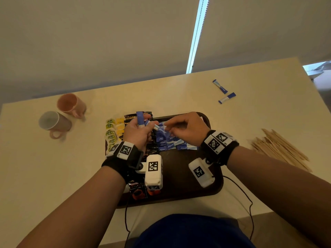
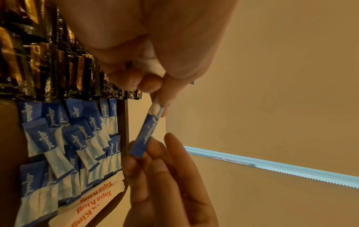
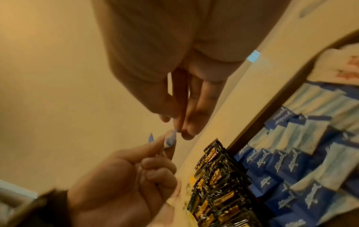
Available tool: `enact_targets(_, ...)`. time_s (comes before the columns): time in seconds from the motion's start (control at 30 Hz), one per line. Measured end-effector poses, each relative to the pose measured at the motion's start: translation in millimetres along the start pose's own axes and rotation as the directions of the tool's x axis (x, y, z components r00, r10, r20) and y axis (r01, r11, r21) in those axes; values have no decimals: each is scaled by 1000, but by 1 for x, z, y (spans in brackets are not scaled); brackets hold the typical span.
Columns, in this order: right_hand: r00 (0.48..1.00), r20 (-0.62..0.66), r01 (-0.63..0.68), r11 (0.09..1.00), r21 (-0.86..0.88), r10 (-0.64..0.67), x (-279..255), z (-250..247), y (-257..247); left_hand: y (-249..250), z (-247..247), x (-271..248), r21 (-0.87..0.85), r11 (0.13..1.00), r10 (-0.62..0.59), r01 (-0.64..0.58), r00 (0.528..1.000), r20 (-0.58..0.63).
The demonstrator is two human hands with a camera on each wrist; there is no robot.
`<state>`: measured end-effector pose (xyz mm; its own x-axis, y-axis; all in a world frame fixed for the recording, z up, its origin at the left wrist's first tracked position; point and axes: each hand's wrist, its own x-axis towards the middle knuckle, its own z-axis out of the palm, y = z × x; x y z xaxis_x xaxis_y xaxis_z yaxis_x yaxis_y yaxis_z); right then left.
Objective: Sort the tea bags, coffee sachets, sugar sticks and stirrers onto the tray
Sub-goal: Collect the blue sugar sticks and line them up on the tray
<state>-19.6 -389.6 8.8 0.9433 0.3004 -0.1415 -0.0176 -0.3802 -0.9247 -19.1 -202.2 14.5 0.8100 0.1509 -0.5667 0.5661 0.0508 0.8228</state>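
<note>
My left hand (image 1: 150, 123) grips a few blue-and-white sugar sticks above the dark tray (image 1: 179, 185). One stick (image 1: 140, 119) stands upright in it. Another stick (image 2: 147, 130) points toward my right hand (image 1: 165, 125), which pinches its blue end between thumb and fingers (image 2: 155, 153). The right wrist view shows the same stick (image 3: 170, 139) between both hands. Laid in groups on the tray are more sugar sticks (image 1: 170, 144), black coffee sachets (image 1: 143, 115) and yellow-green tea bags (image 1: 114, 129). Wooden stirrers (image 1: 279, 149) lie in a pile on the table at the right.
Two loose sugar sticks (image 1: 220, 86) (image 1: 227, 98) lie on the table beyond the tray. Two mugs (image 1: 71, 104) (image 1: 53, 124) stand at the far left. A white sachet with red print (image 2: 93, 199) lies on the tray. A black cable (image 1: 249, 203) trails over the front edge.
</note>
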Motion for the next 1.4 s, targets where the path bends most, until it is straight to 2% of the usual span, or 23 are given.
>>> enact_targets(0.07,998,-5,-69,994,87,70,1,-1,-2,0,0,1,48,999,18,-18,1000,-1)
enact_targets(0.17,997,-65,-48,998,-41,45,9,-1,-7,-4,0,2,202,977,47,-60,996,72)
enact_targets(0.27,998,3,-62,992,-113,63,17,-2,-13,-4,1,-2,300,947,62,-112,983,170)
enact_targets(0.37,993,83,-76,990,-118,87,20,-5,-16,0,4,-8,291,951,43,-106,976,215)
enact_targets(0.63,967,140,-213,977,4,211,20,-9,-13,-6,2,-5,337,938,4,-85,972,236)
enact_targets(0.73,965,141,-218,975,-35,220,19,-7,-14,-10,2,-1,336,940,-25,-55,973,229)
enact_targets(0.87,971,111,-205,976,-71,212,18,-7,-15,-7,6,-4,303,950,4,-76,972,234)
enact_targets(1.0,954,30,-301,951,74,299,15,-12,-13,2,8,-4,146,988,-76,52,983,165)
enact_targets(1.1,940,-36,-327,929,175,338,11,-20,-9,4,4,-5,91,993,-90,76,982,167)
enact_targets(1.2,922,-108,-341,912,228,372,8,-26,-4,7,4,-11,79,997,-29,10,970,241)
enact_targets(1.27,905,-148,-356,901,247,398,7,-28,-2,6,3,-11,183,977,62,-111,965,254)
enact_targets(1.33,891,-182,-364,893,265,417,6,-29,-1,4,1,-9,303,918,183,-255,952,247)
enact_targets(1.4,878,-217,-365,890,274,427,4,-31,1,1,0,-5,328,899,223,-291,948,228)
